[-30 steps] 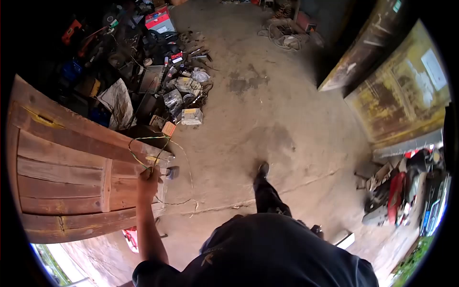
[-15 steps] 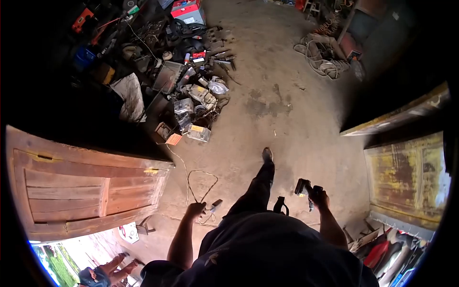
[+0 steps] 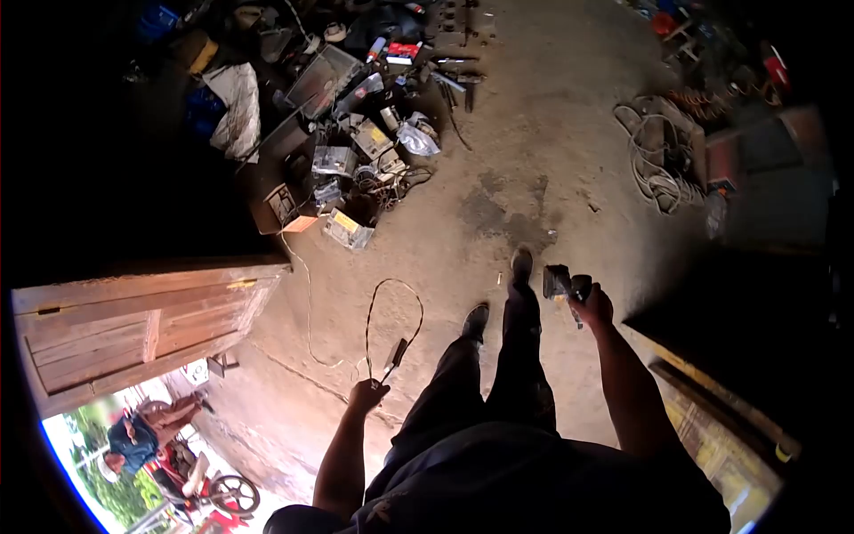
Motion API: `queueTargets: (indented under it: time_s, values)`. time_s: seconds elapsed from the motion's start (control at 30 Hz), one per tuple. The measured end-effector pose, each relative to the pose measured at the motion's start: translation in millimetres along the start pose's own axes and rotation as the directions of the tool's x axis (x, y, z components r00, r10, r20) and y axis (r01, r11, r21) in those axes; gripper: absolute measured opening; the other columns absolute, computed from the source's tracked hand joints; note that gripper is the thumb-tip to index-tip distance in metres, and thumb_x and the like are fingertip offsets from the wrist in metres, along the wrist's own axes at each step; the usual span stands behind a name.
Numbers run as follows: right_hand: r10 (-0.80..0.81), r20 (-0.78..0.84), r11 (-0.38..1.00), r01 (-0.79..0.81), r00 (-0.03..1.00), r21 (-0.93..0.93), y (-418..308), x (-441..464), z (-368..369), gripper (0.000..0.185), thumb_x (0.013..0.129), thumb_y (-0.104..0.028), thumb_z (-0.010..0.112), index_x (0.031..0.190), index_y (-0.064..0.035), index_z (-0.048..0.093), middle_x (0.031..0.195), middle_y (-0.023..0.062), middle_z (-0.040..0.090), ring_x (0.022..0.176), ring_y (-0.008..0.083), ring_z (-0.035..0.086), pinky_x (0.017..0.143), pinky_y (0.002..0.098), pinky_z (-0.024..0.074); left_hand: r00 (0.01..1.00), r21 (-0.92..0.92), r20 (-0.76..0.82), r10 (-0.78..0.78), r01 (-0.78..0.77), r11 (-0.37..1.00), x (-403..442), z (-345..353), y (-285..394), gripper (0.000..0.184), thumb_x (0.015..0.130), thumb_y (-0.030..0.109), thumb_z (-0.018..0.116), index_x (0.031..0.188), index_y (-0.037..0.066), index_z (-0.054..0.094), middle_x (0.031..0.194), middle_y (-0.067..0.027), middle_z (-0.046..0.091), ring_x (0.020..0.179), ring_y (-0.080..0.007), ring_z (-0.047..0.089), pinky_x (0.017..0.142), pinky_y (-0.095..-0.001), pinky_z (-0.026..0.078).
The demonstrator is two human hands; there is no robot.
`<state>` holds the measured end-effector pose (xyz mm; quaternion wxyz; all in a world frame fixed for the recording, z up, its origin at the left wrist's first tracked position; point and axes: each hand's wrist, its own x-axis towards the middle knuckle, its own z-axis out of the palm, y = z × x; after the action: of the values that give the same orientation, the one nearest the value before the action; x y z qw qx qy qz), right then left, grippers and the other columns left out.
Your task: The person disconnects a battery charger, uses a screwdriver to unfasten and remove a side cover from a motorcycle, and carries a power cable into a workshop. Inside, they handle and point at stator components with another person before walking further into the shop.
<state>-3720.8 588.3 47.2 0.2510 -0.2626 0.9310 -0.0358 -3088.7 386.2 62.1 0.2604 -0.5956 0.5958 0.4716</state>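
My left hand point(image 3: 366, 394) is closed around a cable point(image 3: 422, 311), which rises from it in a tall loop. Beside the fingers hangs a slim dark block point(image 3: 398, 353) with a pale end; whether it is joined to the cable I cannot tell. On the other side, my right hand point(image 3: 596, 307) grips a dark cordless power tool point(image 3: 559, 283) with a blocky end pointing left. Its exact kind is hard to make out in the shade. Both hands are held apart, above the dirt-stained floor point(image 3: 569, 178), on either side of my legs.
Batteries point(image 3: 349, 230), bins and loose parts crowd the floor at upper left. A coiled hose point(image 3: 654, 169) lies at upper right. A wooden door point(image 3: 142, 329) stands at left, another panel point(image 3: 712, 427) at lower right. Outside, a person point(image 3: 133, 440) sits near a motorcycle point(image 3: 233, 496).
I have stepped forward, and both shoes now show. My right hand has moved forward with the power tool. The cable loop in my left hand stands higher, and more of the outside person shows.
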Motion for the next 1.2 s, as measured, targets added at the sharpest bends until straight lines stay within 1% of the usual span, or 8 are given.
queueTargets:
  time_s: [0.17,0.23,0.37,0.6,0.67,0.8,0.97,1.2]
  values:
    - [-0.088,0.225,0.996,0.08,0.97,0.044,-43.2,193.4,19.9,0.076,0.07,-0.056,0.082,0.115,-0.0016,0.053,0.103,0.0225,0.07,0.097,0.0412,0.068,0.081,0.0506,0.0547,0.984,-0.049,-0.107,-0.14,0.135,0.99,-5.0,19.8,67.4,0.048,0.077,0.05,0.08,0.095,0.006,0.074,0.091,-0.0179,0.075,0.088,-0.0339,0.073,0.077,-0.0457,0.057]
    - [-0.137,0.197,0.99,0.139,0.971,0.006,-51.5,265.3,48.9,0.078,0.071,-0.057,0.082,0.119,-0.0016,0.053,0.106,0.0222,0.07,0.099,0.0414,0.068,0.082,0.05,0.0545,0.983,0.037,-0.13,-0.127,0.133,0.99,2.8,30.8,99.6,0.044,0.078,0.049,0.079,0.093,0.008,0.074,0.09,-0.0175,0.075,0.086,-0.0333,0.073,0.077,-0.0455,0.056]
    - [-0.172,0.167,0.981,0.183,0.971,-0.057,-77.8,376.3,100.2,0.078,0.072,-0.058,0.081,0.118,-0.0014,0.054,0.108,0.023,0.069,0.101,0.0422,0.067,0.084,0.05,0.0538,0.967,-0.291,-0.077,-0.242,0.21,0.933,68.8,70.3,111.4,0.04,0.08,0.046,0.08,0.093,0.009,0.074,0.086,-0.0169,0.074,0.083,-0.0329,0.073,0.074,-0.0429,0.057]
    - [-0.343,0.09,0.933,0.35,0.935,-0.083,-117.7,502.2,164.0,0.068,0.074,-0.055,0.08,0.112,-0.0033,0.056,0.104,0.0226,0.07,0.097,0.0419,0.067,0.081,0.0508,0.0538,0.977,-0.17,-0.107,-0.184,0.164,0.972,211.4,67.2,164.5,0.037,0.092,0.046,0.07,0.095,0.009,0.073,0.076,-0.0153,0.073,0.079,-0.0349,0.072,0.071,-0.043,0.056]
    - [-0.362,0.126,0.921,0.375,0.924,-0.104,-124.4,526.5,184.9,0.069,0.076,-0.054,0.079,0.115,-0.0023,0.056,0.105,0.0223,0.07,0.099,0.0413,0.067,0.083,0.0496,0.0539,0.98,-0.003,-0.184,-0.074,0.075,0.997,261.5,75.8,169.7,0.04,0.093,0.048,0.065,0.098,0.009,0.071,0.087,-0.021,0.072,0.087,-0.0399,0.07,0.074,-0.0479,0.055]
    - [-0.387,0.115,0.897,0.403,0.915,-0.181,-150.1,561.9,200.6,0.067,0.078,-0.056,0.076,0.112,-0.0018,0.057,0.104,0.0219,0.07,0.098,0.0405,0.068,0.082,0.0487,0.054,0.967,0.042,-0.14,-0.211,0.219,0.975,345.7,76.8,223.2,0.037,0.094,0.046,0.061,0.102,0.011,0.069,0.095,-0.0223,0.071,0.095,-0.0426,0.067,0.081,-0.0531,0.053]
    - [-0.467,0.148,0.838,0.49,0.872,-0.242,-167.0,568.4,192.3,0.067,0.083,-0.064,0.071,0.11,-0.0034,0.061,0.095,0.0202,0.071,0.091,0.0393,0.069,0.077,0.0466,0.0536,0.961,-0.157,-0.233,-0.148,0.113,0.981,423.1,86.0,310.8,0.043,0.099,0.046,0.047,0.108,0.009,0.068,0.105,-0.0248,0.071,0.1,-0.0447,0.068,0.086,-0.0546,0.054]
    - [-0.584,-0.153,0.808,0.553,0.797,-0.204,-142.6,559.1,198.5,0.053,0.092,-0.056,0.066,0.114,-0.0078,0.064,0.099,0.0154,0.071,0.09,0.0336,0.068,0.08,0.043,0.0524,0.959,-0.187,-0.278,0.051,-0.107,0.976,459.4,102.2,368.8,0.027,0.099,0.03,0.053,0.111,0.009,0.064,0.1,-0.0235,0.07,0.091,-0.0427,0.069,0.076,-0.0537,0.055]
